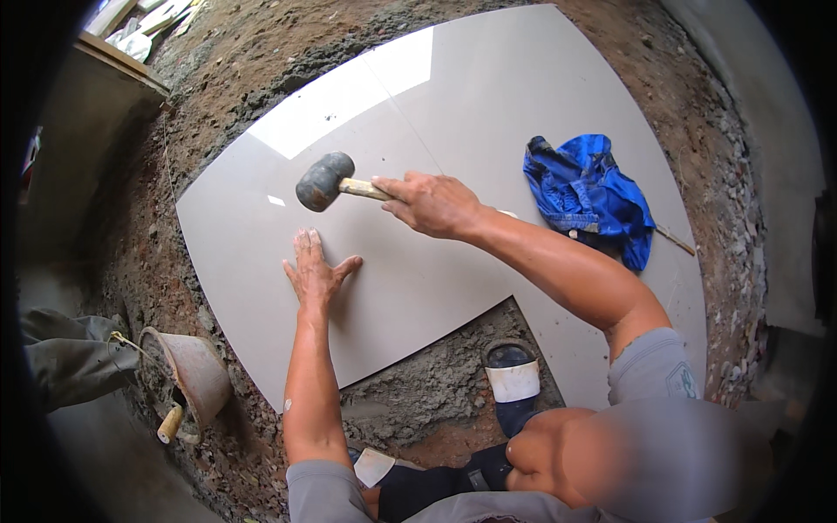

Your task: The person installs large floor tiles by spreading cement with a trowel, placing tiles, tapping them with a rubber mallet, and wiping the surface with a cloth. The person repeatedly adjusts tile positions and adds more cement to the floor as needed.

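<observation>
My right hand (433,204) is wrapped round the wooden handle of a rubber mallet (324,180). The mallet's black head hangs over the left floor tile (418,292), beyond my left hand; whether it touches the surface I cannot tell. With fingers spread, my left hand (315,268) lies flat on that same glossy light-grey tile. A thin joint line separates it from a second tile (532,78) to the right. On the right-hand tiles lies a crumpled blue cloth (586,193), with a thin stick (676,240) poking out beside it.
Wet grey mortar (418,383) shows at the tile's near edge, by my shoe (513,370). To the left a tilted bucket (196,375) holds a wooden-handled tool (171,424), near another person's trousers (74,357). Bare soil (235,57) borders the tiles; a wall (767,105) stands right.
</observation>
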